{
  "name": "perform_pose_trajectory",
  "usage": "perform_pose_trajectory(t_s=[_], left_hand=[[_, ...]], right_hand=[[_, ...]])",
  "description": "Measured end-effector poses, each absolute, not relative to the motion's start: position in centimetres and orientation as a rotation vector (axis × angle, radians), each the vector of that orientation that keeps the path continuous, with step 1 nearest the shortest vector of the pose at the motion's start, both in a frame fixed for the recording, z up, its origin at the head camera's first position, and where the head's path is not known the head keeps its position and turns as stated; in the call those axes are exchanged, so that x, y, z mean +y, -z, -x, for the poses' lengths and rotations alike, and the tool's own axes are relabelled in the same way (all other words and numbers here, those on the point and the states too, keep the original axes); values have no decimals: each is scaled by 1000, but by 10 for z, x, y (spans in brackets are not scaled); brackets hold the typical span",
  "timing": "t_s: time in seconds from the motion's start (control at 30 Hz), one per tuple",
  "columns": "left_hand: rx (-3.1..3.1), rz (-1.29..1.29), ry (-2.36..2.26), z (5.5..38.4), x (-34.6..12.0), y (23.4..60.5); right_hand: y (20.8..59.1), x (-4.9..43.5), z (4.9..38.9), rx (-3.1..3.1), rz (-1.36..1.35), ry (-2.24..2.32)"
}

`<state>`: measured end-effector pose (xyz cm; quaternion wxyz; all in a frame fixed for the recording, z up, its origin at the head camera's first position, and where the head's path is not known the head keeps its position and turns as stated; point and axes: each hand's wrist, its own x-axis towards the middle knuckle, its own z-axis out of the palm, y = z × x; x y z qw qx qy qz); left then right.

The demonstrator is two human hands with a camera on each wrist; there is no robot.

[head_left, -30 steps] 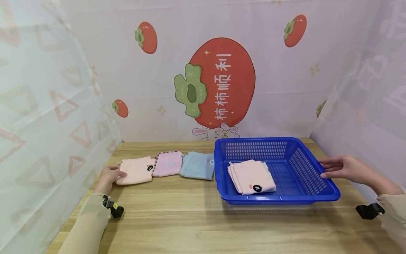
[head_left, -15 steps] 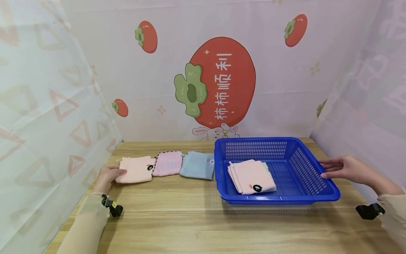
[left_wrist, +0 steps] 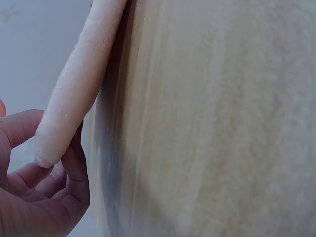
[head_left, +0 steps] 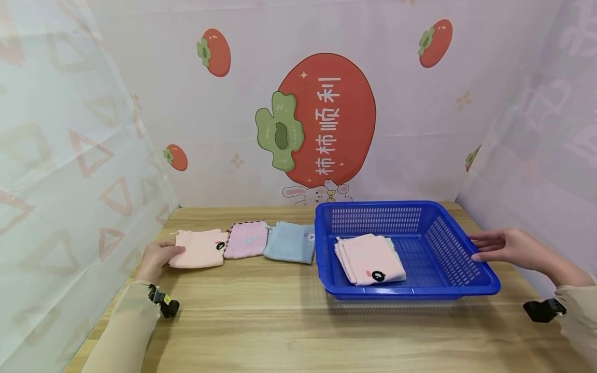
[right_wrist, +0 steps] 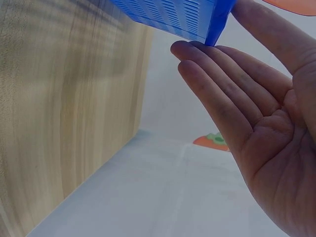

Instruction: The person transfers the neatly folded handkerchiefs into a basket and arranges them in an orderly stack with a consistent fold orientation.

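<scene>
My left hand pinches the left edge of a folded pale pink towel with a black eye-like patch. In the left wrist view the towel slants up between thumb and curled fingers, close to the wooden tabletop. My right hand is at the right rim of a blue plastic basket. From the right wrist view, the basket's rim sits between the thumb and the nearly straight fingers. Inside the basket lie folded towels, a pink one on top.
Right of the held towel lie a folded lilac towel with a checked edge and a folded light blue towel, close to the basket's left side. The wooden table is enclosed by printed cloth walls.
The left hand and the pink towel have shifted very slightly. The right hand, the basket and the other towels stay in place.
</scene>
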<state>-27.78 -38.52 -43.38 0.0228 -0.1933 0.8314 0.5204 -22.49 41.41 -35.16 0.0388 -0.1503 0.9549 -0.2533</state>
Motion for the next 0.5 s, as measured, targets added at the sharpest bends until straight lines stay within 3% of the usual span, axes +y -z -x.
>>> perform_pose_trajectory(t_s=[0.5], left_hand=[[2584, 538, -1628, 270, -391, 424]], right_hand=[[351, 412, 224, 2931, 467, 786]])
